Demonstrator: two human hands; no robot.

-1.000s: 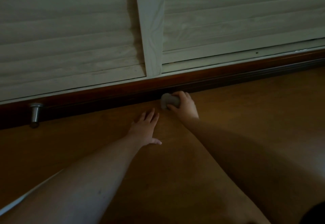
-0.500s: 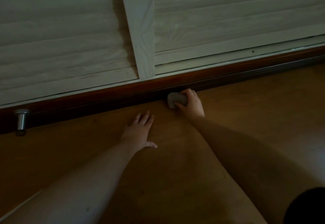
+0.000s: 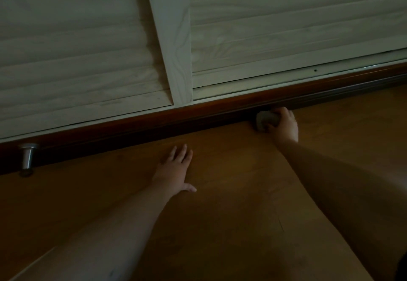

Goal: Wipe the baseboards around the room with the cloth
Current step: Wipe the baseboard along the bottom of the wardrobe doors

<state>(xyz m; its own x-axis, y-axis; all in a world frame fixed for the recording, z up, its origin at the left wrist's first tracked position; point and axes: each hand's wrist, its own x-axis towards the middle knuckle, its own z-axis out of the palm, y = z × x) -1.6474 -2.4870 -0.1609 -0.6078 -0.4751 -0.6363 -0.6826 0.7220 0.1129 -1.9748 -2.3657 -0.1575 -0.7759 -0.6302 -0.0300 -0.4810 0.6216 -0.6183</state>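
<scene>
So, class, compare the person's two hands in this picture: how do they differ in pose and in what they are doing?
The left hand lies flat on the wooden floor with fingers straight, holding nothing; the right hand is curled round the pale cloth. The left hand rests apart from the dark baseboard; the right hand holds the cloth against it. Both are bare and reach forward from outstretched arms.

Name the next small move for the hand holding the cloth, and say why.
Probably slide the cloth further right along the baseboard. The right hand grips it against the dark strip, the left hand rests flat on the floor, and baseboard runs on rightward.
</scene>
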